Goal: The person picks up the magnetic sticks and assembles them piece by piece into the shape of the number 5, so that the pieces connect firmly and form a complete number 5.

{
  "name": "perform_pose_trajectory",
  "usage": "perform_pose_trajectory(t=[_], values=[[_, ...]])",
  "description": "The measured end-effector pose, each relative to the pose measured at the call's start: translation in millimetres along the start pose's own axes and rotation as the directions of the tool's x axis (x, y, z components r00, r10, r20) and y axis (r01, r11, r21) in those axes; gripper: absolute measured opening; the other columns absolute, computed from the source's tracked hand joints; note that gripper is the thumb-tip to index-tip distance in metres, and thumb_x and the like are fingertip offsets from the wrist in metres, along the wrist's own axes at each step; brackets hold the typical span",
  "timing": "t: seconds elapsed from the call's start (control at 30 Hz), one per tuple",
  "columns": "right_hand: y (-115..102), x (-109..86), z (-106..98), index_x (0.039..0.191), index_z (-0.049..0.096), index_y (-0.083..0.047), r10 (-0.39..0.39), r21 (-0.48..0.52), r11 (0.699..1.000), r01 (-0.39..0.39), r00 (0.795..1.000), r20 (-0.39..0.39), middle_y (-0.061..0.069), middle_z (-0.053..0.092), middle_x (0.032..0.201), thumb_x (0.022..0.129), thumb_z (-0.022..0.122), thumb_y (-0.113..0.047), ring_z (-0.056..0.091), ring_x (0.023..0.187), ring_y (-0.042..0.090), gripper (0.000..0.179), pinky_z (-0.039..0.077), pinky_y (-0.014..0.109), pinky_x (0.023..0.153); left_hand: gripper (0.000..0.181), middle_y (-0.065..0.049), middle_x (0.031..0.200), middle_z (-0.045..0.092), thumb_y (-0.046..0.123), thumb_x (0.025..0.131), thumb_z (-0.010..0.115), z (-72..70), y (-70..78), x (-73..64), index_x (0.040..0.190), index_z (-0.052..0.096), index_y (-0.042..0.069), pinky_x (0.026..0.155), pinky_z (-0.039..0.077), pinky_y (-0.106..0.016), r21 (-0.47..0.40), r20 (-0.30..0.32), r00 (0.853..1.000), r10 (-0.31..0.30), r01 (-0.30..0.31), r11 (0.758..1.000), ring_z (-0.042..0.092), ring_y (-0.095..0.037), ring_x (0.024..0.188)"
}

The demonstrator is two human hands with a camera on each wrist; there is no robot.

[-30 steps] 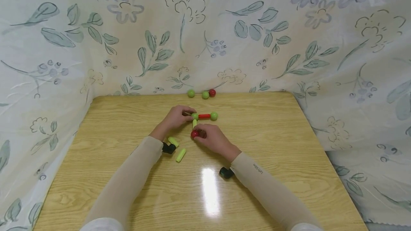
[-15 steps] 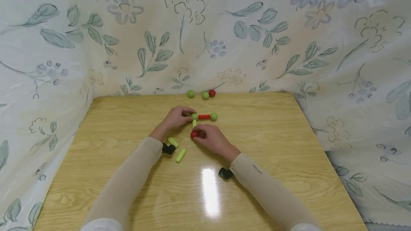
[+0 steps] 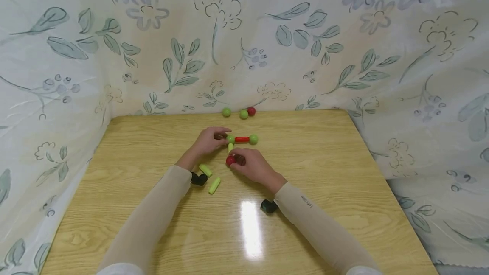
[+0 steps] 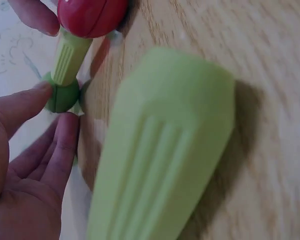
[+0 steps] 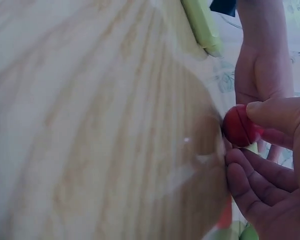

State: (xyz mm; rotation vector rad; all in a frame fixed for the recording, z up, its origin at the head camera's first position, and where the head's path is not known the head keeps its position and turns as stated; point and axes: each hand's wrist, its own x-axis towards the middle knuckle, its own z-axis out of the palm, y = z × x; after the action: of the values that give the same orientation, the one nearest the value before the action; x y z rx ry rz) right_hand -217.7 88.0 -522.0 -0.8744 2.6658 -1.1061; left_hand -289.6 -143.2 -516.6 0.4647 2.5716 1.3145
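Note:
My left hand (image 3: pixel 209 141) pinches a green ball (image 3: pixel 231 139) between thumb and finger. A short yellow-green rod (image 4: pixel 70 57) runs from that ball toward the wearer, up to a red ball (image 3: pixel 230 161). On the red ball are the thumb and fingers of my right hand (image 3: pixel 255 165), pinching it. The left wrist view shows the rod's ends against both balls. From the held green ball a red rod (image 3: pixel 242 139) extends right to a second green ball (image 3: pixel 254 139). In the right wrist view the yellow-green rod is mostly hidden behind the red ball and fingers.
Two loose yellow-green rods, one (image 3: pixel 205 170) beside the left wrist and another (image 3: pixel 214 186) nearer, lie on the wooden table (image 3: pixel 324 160). At its back edge sit two green balls (image 3: pixel 226 112) and a red ball (image 3: pixel 251 111). Flowered cloth (image 3: pixel 244 46) hangs behind.
Both hands keep their grip on the same two balls. The head view has shifted very slightly; nothing else visibly moves.

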Motion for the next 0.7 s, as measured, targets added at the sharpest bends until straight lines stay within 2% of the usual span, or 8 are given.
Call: perform_pose_trajectory(t=[0.1, 0.23, 0.47, 0.57, 0.7], values=[[-0.2, -3.4, -6.7, 0.136, 0.072, -0.012, 0.031, 0.037, 0.999, -0.031, 0.999, -0.014, 0.0, 0.075, 0.115, 0.101, 0.081, -0.02, 0.07, 0.1, 0.012, 0.037, 0.059, 0.031, 0.088, 0.047, -0.015, 0.132, 0.073, 0.017, 0.104, 0.076, -0.9, 2.4, -4.4, 0.149, 0.065, 0.007, 0.105, 0.054, -0.051, -0.023, -0.011, 1.0, -0.009, 0.008, 1.0, 0.069, -0.035, 0.12], [3.0, -9.5, -21.2, 0.139, 0.072, -0.011, 0.079, 0.074, 0.994, -0.075, 0.996, -0.051, 0.003, 0.075, 0.117, 0.101, 0.081, -0.022, 0.07, 0.1, 0.014, 0.04, 0.06, 0.034, 0.088, 0.045, -0.017, 0.136, 0.071, 0.019, 0.105, 0.075, -1.3, 5.0, -14.7, 0.148, 0.066, 0.007, 0.104, 0.056, -0.051, -0.063, -0.03, 0.999, -0.011, 0.009, 0.998, 0.07, -0.036, 0.12], [1.8, -26.1, -52.1, 0.137, 0.072, -0.008, 0.096, 0.085, 0.992, -0.09, 0.993, -0.067, 0.009, 0.073, 0.13, 0.102, 0.08, -0.023, 0.067, 0.106, 0.022, 0.039, 0.057, 0.042, 0.092, 0.039, -0.014, 0.134, 0.072, 0.019, 0.104, 0.077, 1.8, 8.2, -46.6, 0.141, 0.071, 0.008, 0.101, 0.058, -0.048, -0.118, -0.077, 0.997, 0.01, -0.019, 0.993, 0.071, -0.032, 0.117], [0.1, -38.2, -65.0, 0.136, 0.073, -0.01, 0.108, 0.078, 0.992, -0.101, 0.99, -0.09, 0.011, 0.072, 0.133, 0.102, 0.08, -0.025, 0.067, 0.11, 0.026, 0.038, 0.057, 0.045, 0.094, 0.039, -0.015, 0.132, 0.072, 0.017, 0.102, 0.079, 4.6, 12.8, -60.9, 0.139, 0.072, 0.005, 0.1, 0.058, -0.045, -0.114, -0.091, 0.995, 0.034, -0.044, 0.992, 0.072, -0.029, 0.113], [3.7, -56.0, -79.7, 0.134, 0.074, -0.013, 0.13, 0.055, 0.991, -0.125, 0.985, -0.113, 0.011, 0.073, 0.133, 0.102, 0.08, -0.027, 0.067, 0.11, 0.026, 0.035, 0.056, 0.046, 0.093, 0.042, -0.015, 0.132, 0.071, 0.016, 0.1, 0.082, 10.8, 16.8, -74.2, 0.139, 0.072, 0.004, 0.1, 0.059, -0.042, -0.105, -0.092, 0.995, 0.043, -0.052, 0.993, 0.071, -0.027, 0.112]])
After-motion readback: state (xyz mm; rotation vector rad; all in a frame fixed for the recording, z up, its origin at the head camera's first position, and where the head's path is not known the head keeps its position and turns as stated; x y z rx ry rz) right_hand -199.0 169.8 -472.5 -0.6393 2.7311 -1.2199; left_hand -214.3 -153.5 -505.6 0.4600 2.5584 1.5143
